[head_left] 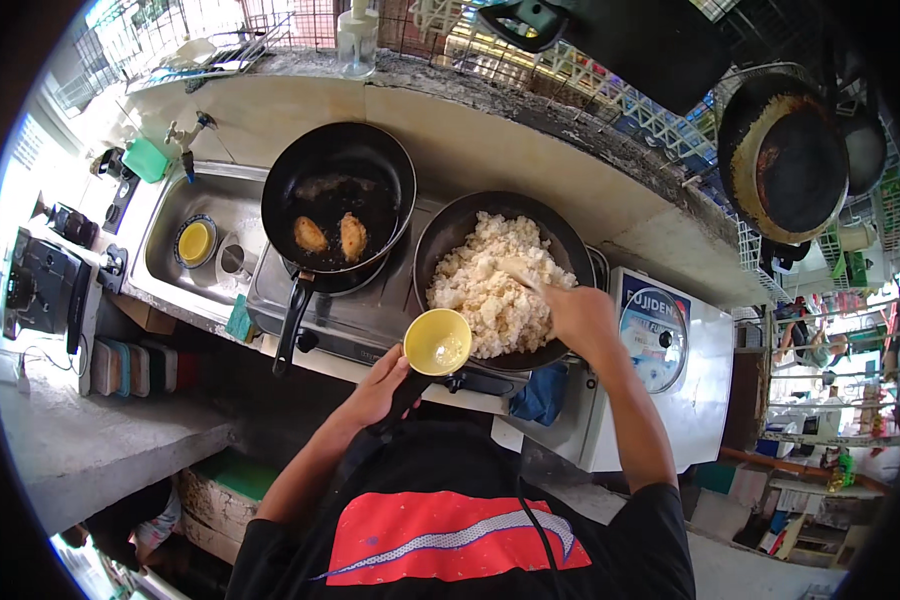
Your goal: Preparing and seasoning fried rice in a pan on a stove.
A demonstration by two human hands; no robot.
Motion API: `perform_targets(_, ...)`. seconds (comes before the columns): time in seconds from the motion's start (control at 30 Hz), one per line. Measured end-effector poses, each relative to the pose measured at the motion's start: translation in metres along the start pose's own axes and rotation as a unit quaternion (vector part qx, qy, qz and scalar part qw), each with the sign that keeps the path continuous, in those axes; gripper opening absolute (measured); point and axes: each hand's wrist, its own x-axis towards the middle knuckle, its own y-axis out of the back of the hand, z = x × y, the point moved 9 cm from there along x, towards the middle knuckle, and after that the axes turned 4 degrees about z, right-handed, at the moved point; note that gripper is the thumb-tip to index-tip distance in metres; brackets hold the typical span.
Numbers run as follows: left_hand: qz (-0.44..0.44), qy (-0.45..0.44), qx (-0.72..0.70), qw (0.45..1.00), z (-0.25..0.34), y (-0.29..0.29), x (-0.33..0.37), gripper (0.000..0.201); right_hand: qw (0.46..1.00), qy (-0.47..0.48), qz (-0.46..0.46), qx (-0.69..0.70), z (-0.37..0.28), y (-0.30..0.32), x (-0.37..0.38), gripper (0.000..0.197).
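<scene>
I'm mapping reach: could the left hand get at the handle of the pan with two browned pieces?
Probably, once freed: the handle juts out left of the left hand with nothing seen between, but that hand holds the yellow cup.

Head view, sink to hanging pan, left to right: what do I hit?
Sink → black frying pan with two browned pieces → wide pan of rice → round lid → hanging pan.

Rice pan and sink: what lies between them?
Head view: the black frying pan, with two browned pieces in it, stands on the stove between the sink and rice pan.
</scene>
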Motion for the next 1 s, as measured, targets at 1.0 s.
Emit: perform_targets(1.0,-0.066,-0.020,-0.021,0.997,-0.014,-0.037,-0.017,0.025,0.996,-0.075,-0.036,-0.033,-0.070,-0.070,0.008,0.016)
